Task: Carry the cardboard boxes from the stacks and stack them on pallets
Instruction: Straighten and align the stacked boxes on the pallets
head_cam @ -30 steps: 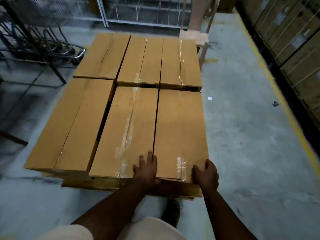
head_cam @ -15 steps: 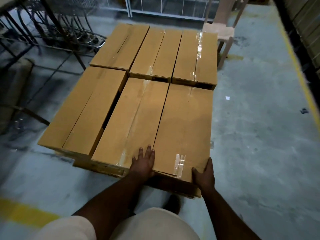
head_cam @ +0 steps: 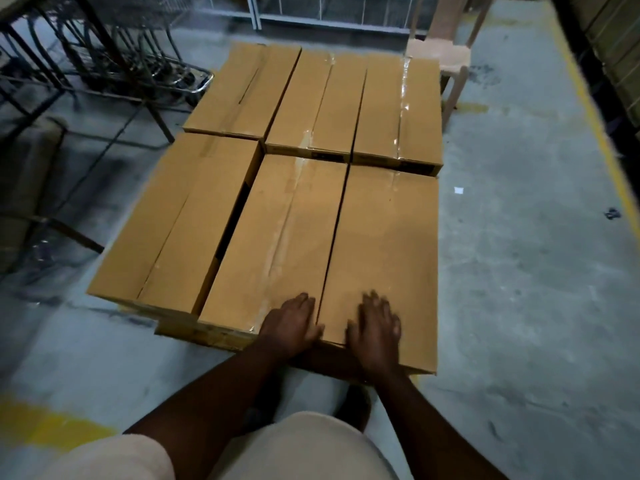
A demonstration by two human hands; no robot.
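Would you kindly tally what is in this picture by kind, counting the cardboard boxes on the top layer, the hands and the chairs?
Cardboard boxes on the top layer: 6, three in the near row and three in the far row
Hands: 2, the left hand and the right hand, both resting on the near boxes
Chairs: 1, the chair behind the boxes
Total: 9

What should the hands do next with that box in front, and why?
Probably lift both hands off and go for another box. The left hand and right hand lie flat on top of the near right box, which sits level, close against the near middle box. Six boxes fill this layer in two rows, so this box looks placed.
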